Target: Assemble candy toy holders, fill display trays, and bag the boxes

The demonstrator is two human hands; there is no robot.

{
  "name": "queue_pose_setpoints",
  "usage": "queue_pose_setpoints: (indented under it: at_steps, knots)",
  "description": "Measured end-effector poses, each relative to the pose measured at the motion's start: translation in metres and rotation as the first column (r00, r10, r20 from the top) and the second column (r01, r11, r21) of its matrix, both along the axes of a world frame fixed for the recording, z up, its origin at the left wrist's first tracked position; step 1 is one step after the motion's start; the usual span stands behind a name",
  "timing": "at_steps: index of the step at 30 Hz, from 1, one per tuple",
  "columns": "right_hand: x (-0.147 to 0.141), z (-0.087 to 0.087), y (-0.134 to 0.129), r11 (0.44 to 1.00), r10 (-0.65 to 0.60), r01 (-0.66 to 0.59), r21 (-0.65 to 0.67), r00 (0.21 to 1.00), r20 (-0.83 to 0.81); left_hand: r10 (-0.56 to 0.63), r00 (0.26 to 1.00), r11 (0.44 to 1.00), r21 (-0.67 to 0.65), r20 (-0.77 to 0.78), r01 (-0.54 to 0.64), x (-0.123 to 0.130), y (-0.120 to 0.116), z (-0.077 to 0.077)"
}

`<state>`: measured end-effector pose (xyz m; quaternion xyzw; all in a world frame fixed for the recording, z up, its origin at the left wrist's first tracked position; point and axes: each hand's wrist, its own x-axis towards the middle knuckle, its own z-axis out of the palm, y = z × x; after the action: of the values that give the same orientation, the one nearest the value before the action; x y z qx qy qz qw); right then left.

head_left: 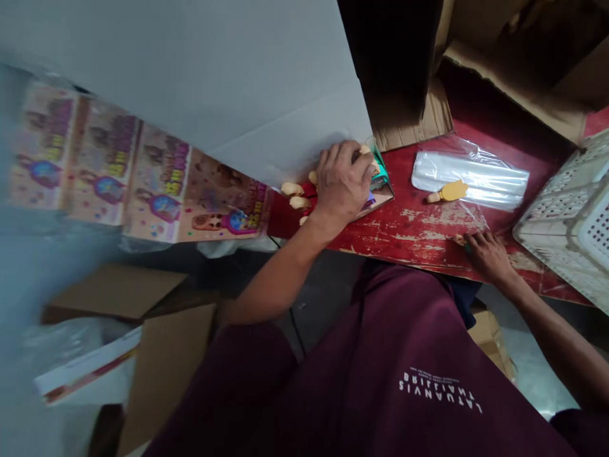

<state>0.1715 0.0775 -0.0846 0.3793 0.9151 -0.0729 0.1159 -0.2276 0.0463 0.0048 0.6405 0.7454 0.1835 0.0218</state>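
My left hand [343, 181] reaches over a small open box [378, 206] on the red table, fingers curled down around what lies there. Teal and purple pieces and a tan knob show beside its fingers; what it grips is hidden. Several tan rounded ends [292, 189] stick out left of this hand. Close to the table's front edge, my right hand [490, 257] has its fingers bent over a small piece with a tan tip [459, 240] and a bit of green. A yellow piece with a tan end [453, 191] lies between the hands, partly on clear plastic bags [469, 179].
Printed, colourful packs [157, 184] stand in a row at left beside a large white panel [228, 70]. A white perforated basket [571, 209] is at right. Cardboard boxes [514, 89] stand behind, and open cardboard [166, 362] lies below left of the worn red table [404, 228].
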Motion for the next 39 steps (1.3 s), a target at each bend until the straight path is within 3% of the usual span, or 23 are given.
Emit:
queue_pose_setpoints:
  at_steps: [2, 3, 6, 9, 11, 14, 17, 25, 29, 32, 39]
  knots:
    - [-0.014, 0.010, 0.004, 0.997, -0.075, 0.081, 0.016, 0.966, -0.246, -0.025, 0.999, 1.000, -0.009, -0.034, 0.025, 0.000, -0.003, 0.002]
    - [-0.024, 0.016, 0.006, 0.989, -0.135, 0.150, 0.008, 0.908, -0.397, -0.044, 0.997, 0.999, -0.015, -0.056, 0.043, -0.001, -0.004, 0.003]
    - [-0.068, 0.030, 0.012, 0.931, -0.325, 0.331, -0.151, 0.570, -0.754, -0.106, 0.988, 0.994, -0.041, -0.115, 0.102, -0.004, -0.007, 0.005]
    - [-0.125, 0.027, 0.013, 0.881, -0.438, 0.316, -0.353, 0.258, -0.861, -0.125, 0.986, 0.991, -0.067, -0.113, 0.118, -0.007, -0.008, 0.001]
    - [-0.159, 0.017, 0.013, 0.861, -0.471, 0.310, -0.403, 0.189, -0.862, -0.118, 0.989, 0.992, -0.063, -0.092, 0.113, -0.009, -0.008, -0.004]
    - [-0.193, 0.002, 0.014, 0.853, -0.468, 0.376, -0.362, 0.245, -0.849, -0.124, 0.991, 0.992, -0.034, -0.051, 0.122, -0.012, -0.008, -0.011]
    - [-0.205, -0.004, 0.014, 0.859, -0.455, 0.403, -0.315, 0.318, -0.832, -0.133, 0.991, 0.991, -0.012, -0.006, 0.133, -0.014, -0.008, -0.013]
    - [-0.208, 0.006, 0.017, 0.858, -0.467, 0.436, -0.270, 0.445, -0.764, -0.136, 0.990, 0.989, -0.048, 0.031, 0.137, -0.012, -0.009, -0.002]
    - [-0.230, 0.014, 0.016, 0.941, -0.293, 0.313, -0.131, 0.552, -0.781, -0.134, 0.991, 0.988, -0.075, 0.013, 0.134, -0.011, -0.009, -0.001]
    - [-0.246, 0.011, 0.022, 0.979, -0.166, 0.194, -0.065, 0.568, -0.806, -0.136, 0.990, 0.990, -0.038, 0.048, 0.138, -0.012, -0.008, -0.005]
    - [-0.237, 0.005, 0.042, 0.991, -0.054, -0.062, -0.120, 0.632, -0.773, -0.141, 0.990, 0.988, -0.061, 0.020, 0.142, -0.012, -0.010, -0.005]
